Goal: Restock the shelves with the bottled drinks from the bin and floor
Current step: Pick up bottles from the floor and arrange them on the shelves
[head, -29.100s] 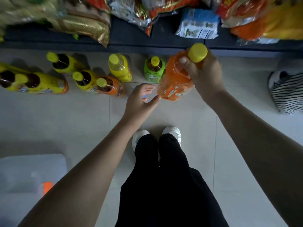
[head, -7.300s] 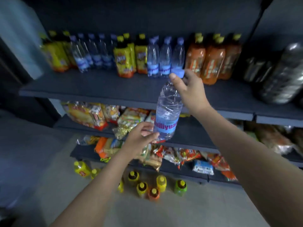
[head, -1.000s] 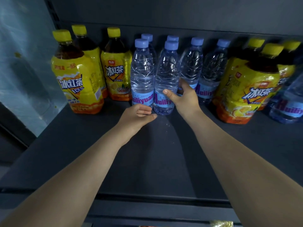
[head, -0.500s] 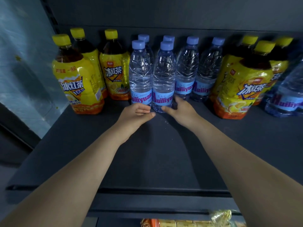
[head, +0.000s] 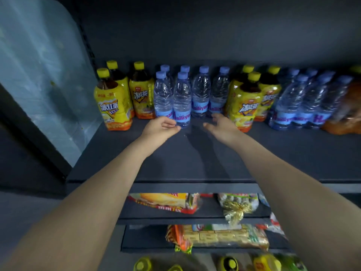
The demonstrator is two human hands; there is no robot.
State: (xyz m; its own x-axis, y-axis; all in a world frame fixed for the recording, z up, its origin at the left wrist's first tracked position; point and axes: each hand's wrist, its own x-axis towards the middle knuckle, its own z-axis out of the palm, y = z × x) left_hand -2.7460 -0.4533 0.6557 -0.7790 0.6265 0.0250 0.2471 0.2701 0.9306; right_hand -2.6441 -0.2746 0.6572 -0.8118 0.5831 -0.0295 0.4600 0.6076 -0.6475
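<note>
A clear water bottle (head: 182,100) with a blue cap and blue label stands upright at the front of a group of water bottles (head: 201,92) on the dark top shelf (head: 195,159). My left hand (head: 160,127) hovers just in front of it, fingers loosely curled, holding nothing. To the right, my right hand (head: 220,126) is spread and empty, apart from the bottle. Yellow iced-tea bottles stand on the left (head: 113,106) and on the right (head: 244,106) of the water group.
More water bottles (head: 300,106) and an orange drink (head: 347,112) fill the shelf's right end. Snack bags (head: 166,202) lie on the lower shelves. Yellow-capped bottles (head: 228,264) stand on the floor below. A pale panel (head: 39,75) closes the left side.
My right hand has let go of the front water bottle and drawn back to the right. The view has pulled back, showing the lower shelves and floor bottles.
</note>
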